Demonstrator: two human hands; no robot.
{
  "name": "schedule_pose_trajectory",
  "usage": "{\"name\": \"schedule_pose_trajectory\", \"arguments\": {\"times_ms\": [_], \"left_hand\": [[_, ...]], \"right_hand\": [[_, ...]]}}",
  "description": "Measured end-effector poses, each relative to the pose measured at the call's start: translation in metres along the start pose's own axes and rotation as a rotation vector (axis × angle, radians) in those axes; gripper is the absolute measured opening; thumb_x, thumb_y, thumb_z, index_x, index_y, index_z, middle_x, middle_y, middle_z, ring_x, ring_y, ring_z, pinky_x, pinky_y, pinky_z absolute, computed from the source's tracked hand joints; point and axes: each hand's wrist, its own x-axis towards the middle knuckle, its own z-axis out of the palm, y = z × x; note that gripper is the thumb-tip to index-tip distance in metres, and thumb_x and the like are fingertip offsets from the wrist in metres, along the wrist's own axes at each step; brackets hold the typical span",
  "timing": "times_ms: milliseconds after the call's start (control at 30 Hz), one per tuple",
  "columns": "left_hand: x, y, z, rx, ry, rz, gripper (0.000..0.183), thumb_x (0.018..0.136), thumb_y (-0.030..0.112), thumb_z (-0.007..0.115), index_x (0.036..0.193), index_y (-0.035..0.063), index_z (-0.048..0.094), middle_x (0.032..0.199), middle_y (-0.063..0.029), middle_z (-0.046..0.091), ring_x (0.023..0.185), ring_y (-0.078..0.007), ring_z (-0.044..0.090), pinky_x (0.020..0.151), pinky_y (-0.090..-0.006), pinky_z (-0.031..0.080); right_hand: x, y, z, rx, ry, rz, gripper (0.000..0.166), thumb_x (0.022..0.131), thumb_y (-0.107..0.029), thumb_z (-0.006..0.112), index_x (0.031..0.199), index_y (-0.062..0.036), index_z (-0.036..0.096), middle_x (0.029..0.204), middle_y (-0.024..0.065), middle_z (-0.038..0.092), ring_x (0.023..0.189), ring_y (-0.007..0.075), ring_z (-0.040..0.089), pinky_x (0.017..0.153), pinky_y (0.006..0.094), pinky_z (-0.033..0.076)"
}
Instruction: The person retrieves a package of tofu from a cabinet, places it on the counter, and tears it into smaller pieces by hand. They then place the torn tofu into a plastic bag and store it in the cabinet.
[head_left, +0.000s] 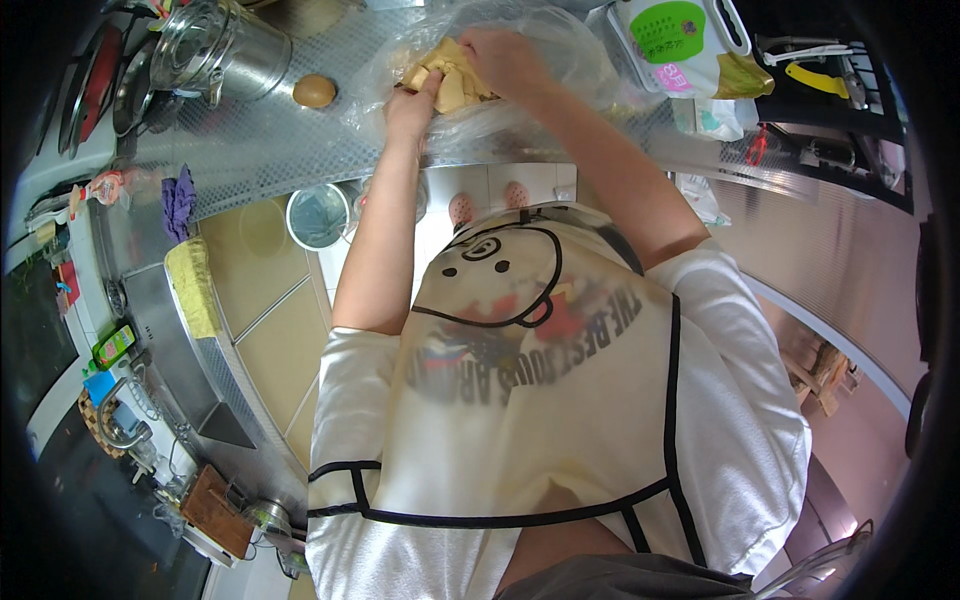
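Observation:
Pale yellow dough (452, 88) lies in pieces on a spread clear plastic bag (577, 64) on the metal counter. My left hand (411, 105) grips the dough's left edge, its thumb on top. At the dough's upper right is my right hand (506, 64), its fingers bent down onto the dough; their tips are partly hidden. Some darker bits show at the dough's lower edges. A round brown ball (314, 91), perhaps dough, rests on the counter left of the bag.
A glass jar (184, 64) and a steel pot (259, 60) stand at the left. White packaging (679, 45) and a black rack with tools are at the right. Purple (178, 202) and yellow cloths (193, 289) hang by the sink; a bucket (319, 217) stands below the counter.

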Motion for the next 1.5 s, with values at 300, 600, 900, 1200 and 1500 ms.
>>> {"name": "schedule_pose_trajectory", "arguments": {"times_ms": [300,600,900,1200,1500], "left_hand": [[0.021,-0.011,0.010,0.088,0.114,-0.285,0.038,0.082,0.017,0.064,0.113,-0.0001,0.053,0.099,-0.0126,0.061,0.080,-0.0231,0.063,0.061,-0.0361,0.055],[-0.019,0.039,-0.008,-0.154,-0.255,-0.350,0.032,0.091,0.003,0.041,0.122,-0.0040,0.039,0.113,-0.0170,0.054,0.092,-0.0269,0.061,0.073,-0.0379,0.055],[-0.038,0.031,-0.016,-0.336,-0.312,-0.305,0.039,0.086,-0.005,0.046,0.124,-0.0066,0.041,0.117,-0.0174,0.054,0.096,-0.0250,0.060,0.080,-0.0317,0.053],[-0.036,0.020,-0.025,-0.475,-0.341,-0.286,0.040,0.084,-0.009,0.040,0.124,-0.0056,0.040,0.119,-0.0172,0.051,0.103,-0.0276,0.057,0.084,-0.0360,0.052],[-0.037,0.015,-0.028,-0.521,-0.312,-0.292,0.038,0.083,-0.009,0.038,0.122,-0.0065,0.041,0.116,-0.0169,0.052,0.100,-0.0275,0.057,0.085,-0.0353,0.052]], "right_hand": [[0.004,0.009,-0.002,0.088,0.043,-0.127,0.011,0.079,-0.011,0.054,0.087,-0.0084,0.061,0.078,0.0166,0.063,0.074,0.0357,0.060,0.066,0.0438,0.047],[0.006,0.021,-0.011,-0.013,0.188,-0.056,0.016,0.078,-0.006,0.052,0.090,-0.0087,0.062,0.078,0.0182,0.064,0.072,0.0367,0.063,0.062,0.0441,0.050],[0.006,0.028,0.009,-0.131,0.083,-0.071,0.017,0.074,-0.013,0.058,0.089,-0.0055,0.056,0.094,0.0168,0.060,0.083,0.0333,0.057,0.074,0.0390,0.046],[-0.020,-0.017,-0.007,-0.337,-0.090,-0.586,0.014,0.070,-0.020,0.057,0.079,-0.0109,0.061,0.088,-0.0001,0.053,0.095,0.0178,0.048,0.080,0.0311,0.038],[-0.027,0.005,-0.001,-0.064,-0.140,-0.614,0.008,0.068,-0.013,0.057,0.072,-0.0092,0.063,0.096,0.0029,0.057,0.103,0.0224,0.048,0.095,0.0394,0.037]]}}
